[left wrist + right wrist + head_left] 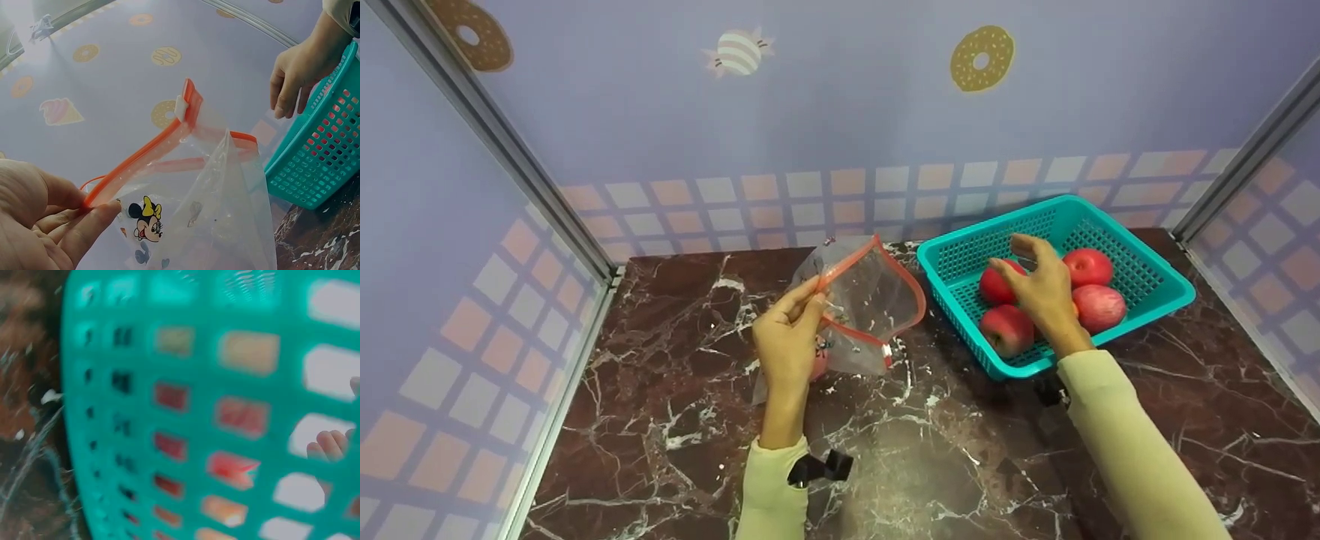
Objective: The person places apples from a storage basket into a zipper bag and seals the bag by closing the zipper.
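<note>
My left hand (789, 337) pinches the orange-red rim of a clear zip bag (870, 296) between thumb and fingers. The bag's mouth gapes, and a white slider (181, 108) sits on its zip strip. A cartoon mouse print (147, 222) marks the plastic. Beside the left wrist, a pinkish shape shows through the bag's lower part. My right hand (1041, 289) hovers over a teal basket (960, 238), thumb and fingers spread apart with nothing between them. Under and around it lie several red apples (1007, 330). In the right wrist view the basket wall (197, 377) fills most of the frame.
A dark marbled tabletop (675, 450) lies under everything. The back wall (840, 97), with donut and candy prints, rises just behind the bag and basket. Metal-framed side panels (510, 142) close in the left and right.
</note>
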The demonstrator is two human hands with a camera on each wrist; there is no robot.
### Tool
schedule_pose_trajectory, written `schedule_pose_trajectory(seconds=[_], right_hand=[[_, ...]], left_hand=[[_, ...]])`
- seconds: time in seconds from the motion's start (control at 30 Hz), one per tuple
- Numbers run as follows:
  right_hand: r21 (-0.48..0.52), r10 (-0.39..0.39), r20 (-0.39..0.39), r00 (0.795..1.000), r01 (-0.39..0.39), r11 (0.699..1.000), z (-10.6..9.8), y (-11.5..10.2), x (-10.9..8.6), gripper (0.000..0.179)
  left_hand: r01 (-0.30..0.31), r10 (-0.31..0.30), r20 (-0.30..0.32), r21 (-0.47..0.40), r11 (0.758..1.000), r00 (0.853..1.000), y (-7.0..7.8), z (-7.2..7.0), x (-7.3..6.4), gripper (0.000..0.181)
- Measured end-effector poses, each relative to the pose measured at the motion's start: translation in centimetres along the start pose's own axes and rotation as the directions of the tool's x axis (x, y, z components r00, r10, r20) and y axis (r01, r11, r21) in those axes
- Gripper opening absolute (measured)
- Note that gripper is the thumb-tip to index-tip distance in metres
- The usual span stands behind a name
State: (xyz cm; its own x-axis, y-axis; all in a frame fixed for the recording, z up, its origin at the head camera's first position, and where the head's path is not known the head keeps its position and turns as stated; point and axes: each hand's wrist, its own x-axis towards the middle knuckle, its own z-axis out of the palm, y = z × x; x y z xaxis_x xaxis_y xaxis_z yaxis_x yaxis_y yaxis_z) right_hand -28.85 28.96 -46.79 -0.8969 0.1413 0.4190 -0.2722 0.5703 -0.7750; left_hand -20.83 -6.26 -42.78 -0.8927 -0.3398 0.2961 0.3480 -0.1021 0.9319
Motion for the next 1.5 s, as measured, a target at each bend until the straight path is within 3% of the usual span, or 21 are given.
schedule_pose_trajectory(seconds=[0.3, 0.67, 1.03, 1.27, 1.5], right_hand=[[-0.064, 0.098, 0.078, 0.992, -0.094, 0.994, -0.9, 1.1, 0.6, 0.062], [-0.184, 0.198, 0.255, 0.947, -0.153, 0.971, -1.3, 1.5, 1.1, 0.068], [-0.292, 0.198, 0.262, 0.944, -0.118, 0.949, -0.9, 1.9, 0.9, 0.062], [-0.276, 0.209, 0.269, 0.940, -0.132, 0.952, -0.7, 2.0, 0.9, 0.062], [-0.284, 0.232, 0.289, 0.929, -0.148, 0.947, -0.8, 1.9, 0.9, 0.069]], left_hand=[[-0.001, 0.001, 0.016, -0.038, 0.999, 1.000, 0.3, 0.4, -0.1, 0.022], [0.002, -0.002, 0.004, -0.017, 1.000, 1.000, 0.2, 0.2, -0.2, 0.022], [0.015, -0.015, 0.008, 0.049, 0.999, 1.000, 0.0, -0.2, -0.3, 0.021], [-0.030, 0.028, 0.025, 0.052, 0.998, 0.999, 0.2, -0.2, -0.1, 0.021], [-0.002, 0.001, 0.012, 0.056, 0.998, 1.000, 0.1, -0.2, -0.1, 0.021]])
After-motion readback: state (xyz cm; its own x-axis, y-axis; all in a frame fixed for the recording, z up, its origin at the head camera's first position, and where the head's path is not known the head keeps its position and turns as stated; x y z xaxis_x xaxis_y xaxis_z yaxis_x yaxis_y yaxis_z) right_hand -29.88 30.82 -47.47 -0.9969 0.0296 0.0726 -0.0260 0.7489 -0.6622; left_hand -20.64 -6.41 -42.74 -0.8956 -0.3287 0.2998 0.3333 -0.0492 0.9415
